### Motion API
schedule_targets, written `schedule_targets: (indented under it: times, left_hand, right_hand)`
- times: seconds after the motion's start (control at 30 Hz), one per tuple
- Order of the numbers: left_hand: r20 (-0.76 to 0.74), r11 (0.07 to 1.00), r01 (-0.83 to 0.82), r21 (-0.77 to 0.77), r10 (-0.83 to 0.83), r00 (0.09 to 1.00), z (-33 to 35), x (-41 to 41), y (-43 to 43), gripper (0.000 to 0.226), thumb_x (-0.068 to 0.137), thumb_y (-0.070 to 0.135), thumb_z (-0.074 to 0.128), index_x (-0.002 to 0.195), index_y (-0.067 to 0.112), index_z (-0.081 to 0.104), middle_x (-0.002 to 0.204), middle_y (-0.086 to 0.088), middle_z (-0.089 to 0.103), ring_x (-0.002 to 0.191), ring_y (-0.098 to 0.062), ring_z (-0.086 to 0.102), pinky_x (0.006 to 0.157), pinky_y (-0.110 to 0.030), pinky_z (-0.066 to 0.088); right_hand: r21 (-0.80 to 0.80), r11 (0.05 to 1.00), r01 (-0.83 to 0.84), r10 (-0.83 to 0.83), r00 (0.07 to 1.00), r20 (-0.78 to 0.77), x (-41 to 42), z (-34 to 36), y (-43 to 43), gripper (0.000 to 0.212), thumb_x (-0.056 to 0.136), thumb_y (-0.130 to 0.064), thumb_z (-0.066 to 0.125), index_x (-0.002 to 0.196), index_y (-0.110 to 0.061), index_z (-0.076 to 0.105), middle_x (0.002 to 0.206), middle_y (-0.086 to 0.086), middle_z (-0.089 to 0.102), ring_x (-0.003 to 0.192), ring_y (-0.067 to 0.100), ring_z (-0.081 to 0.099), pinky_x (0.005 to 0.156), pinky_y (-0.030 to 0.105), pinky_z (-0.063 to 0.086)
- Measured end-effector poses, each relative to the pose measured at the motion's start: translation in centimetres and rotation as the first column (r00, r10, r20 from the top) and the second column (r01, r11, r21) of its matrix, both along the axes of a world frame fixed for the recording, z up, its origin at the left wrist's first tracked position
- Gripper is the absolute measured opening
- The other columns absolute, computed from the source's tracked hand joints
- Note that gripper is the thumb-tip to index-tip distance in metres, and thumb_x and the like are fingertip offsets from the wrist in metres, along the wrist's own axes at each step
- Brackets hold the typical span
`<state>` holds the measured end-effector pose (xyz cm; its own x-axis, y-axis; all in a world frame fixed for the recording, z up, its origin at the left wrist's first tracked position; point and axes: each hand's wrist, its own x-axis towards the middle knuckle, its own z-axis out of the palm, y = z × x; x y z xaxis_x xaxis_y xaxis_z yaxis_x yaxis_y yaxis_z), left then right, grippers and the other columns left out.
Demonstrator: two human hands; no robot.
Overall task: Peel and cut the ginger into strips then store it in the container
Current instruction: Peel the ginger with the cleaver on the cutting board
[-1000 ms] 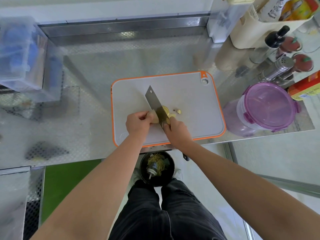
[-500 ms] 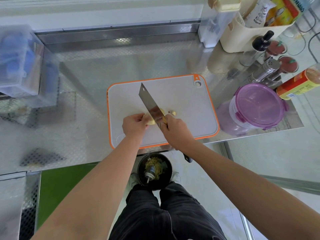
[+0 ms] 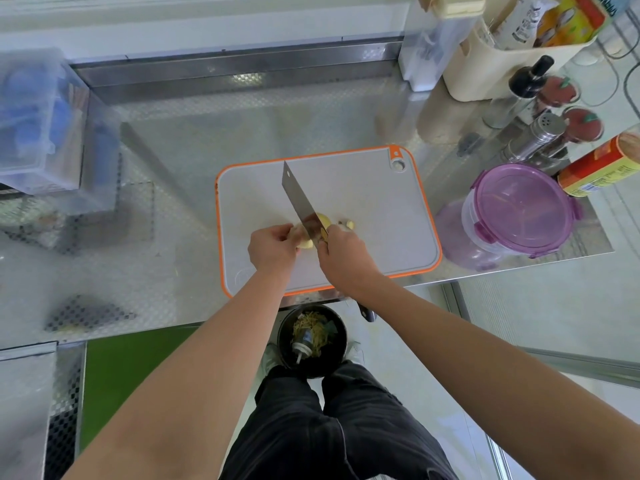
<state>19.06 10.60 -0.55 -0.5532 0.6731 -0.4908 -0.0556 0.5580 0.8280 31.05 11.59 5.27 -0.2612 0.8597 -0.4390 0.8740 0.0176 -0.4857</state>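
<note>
**Ginger (image 3: 325, 221) between the hands: axis and blade angle**

The ginger lies on the near half of the cutting board (image 3: 381, 202), directly between the two hands. Pale yellow flesh shows on both sides of the knife blade (image 3: 299, 199), so the piece appears to run left to right across the board. Blade and fingers hide part of its outline. The blade crosses it at an angle, with the tip pointing away and to the left and the heel at the right hand.

The left hand (image 3: 273, 249) meets the ginger from the left, fingers curled round its end to pin it. The right hand (image 3: 343, 259) is wrapped round the knife where blade meets handle. The dark handle end (image 3: 367, 311) projects past the wrist, beyond the table edge. Whether the edge is in the flesh or resting on top cannot be determined.

A few small cut pieces (image 3: 348, 224) lie just right of the ginger.

Assessment: cutting is under way, and no quantity of strips is visible on the board. Each coming cut probably steps the blade toward the left hand, so finger clearance on that side is the controlling relation.

The container (image 3: 519, 209), purple lid on, stands just off the board to the right, nearer the right hand. The lid must come off before storage.
</note>
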Motion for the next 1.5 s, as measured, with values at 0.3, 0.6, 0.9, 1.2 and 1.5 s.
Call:
schedule_targets:
  times: [0.3,0.6,0.9,1.2,1.5]
  left_hand:
    - [-0.031,1.000,0.006,0.017,-0.005,1.000,-0.1,0.0,-0.2,0.006,0.062,0.034,0.071,0.068,0.034,0.073,0.076,-0.004,0.073,0.081,-0.030,0.070,0.079,-0.048,0.057]
    - [-0.048,0.999,0.036,0.033,-0.035,0.998,0.0,-0.2,-0.2,0.016,0.079,0.018,0.074,0.067,0.030,0.075,0.060,0.011,0.068,0.077,-0.034,0.069,0.077,-0.051,0.057]
    - [-0.106,0.997,0.076,0.023,-0.073,0.992,0.1,-0.2,0.0,0.034,0.081,0.016,0.071,0.056,0.039,0.070,0.068,-0.002,0.069,0.077,-0.037,0.068,0.073,-0.051,0.057]
    - [0.026,0.999,0.007,0.035,-0.008,1.000,-0.1,-0.4,-0.2,0.023,0.082,0.014,0.073,0.104,0.008,0.073,0.091,-0.005,0.073,0.088,-0.022,0.069,0.085,-0.043,0.057]
    - [0.172,0.993,-0.122,0.002,0.119,0.978,0.1,-0.5,0.0,0.007,0.079,0.009,0.077,0.085,0.010,0.074,0.083,-0.010,0.072,0.072,-0.020,0.070,0.079,-0.039,0.059]
  right_hand:
    - [-0.050,0.999,0.008,-0.006,1.000,0.030,-0.7,-0.5,0.2,0.022,0.097,-0.013,0.039,0.113,0.000,0.047,0.107,0.020,0.059,0.096,0.035,0.058,0.067,0.032,0.038]
    - [-0.101,0.995,-0.010,0.012,1.000,0.015,-0.1,-0.8,-0.1,0.015,0.098,-0.018,0.038,0.101,-0.005,0.045,0.091,0.015,0.053,0.078,0.031,0.054,0.064,0.035,0.046]
    - [-0.120,0.993,-0.001,-0.002,1.000,-0.020,0.3,-1.3,-0.9,0.011,0.098,-0.019,0.038,0.092,-0.009,0.040,0.076,0.005,0.046,0.063,0.024,0.051,0.055,0.035,0.050]
    - [-0.065,0.997,0.031,-0.030,1.000,0.003,-0.9,-2.8,0.9,0.021,0.100,-0.023,0.036,0.104,-0.005,0.046,0.092,0.016,0.057,0.081,0.031,0.053,0.064,0.034,0.037]
    - [0.042,0.998,-0.036,0.040,0.994,-0.099,1.1,0.6,0.3,0.017,0.097,-0.019,0.039,0.084,-0.009,0.036,0.062,0.002,0.037,0.061,0.025,0.040,0.049,0.031,0.025]
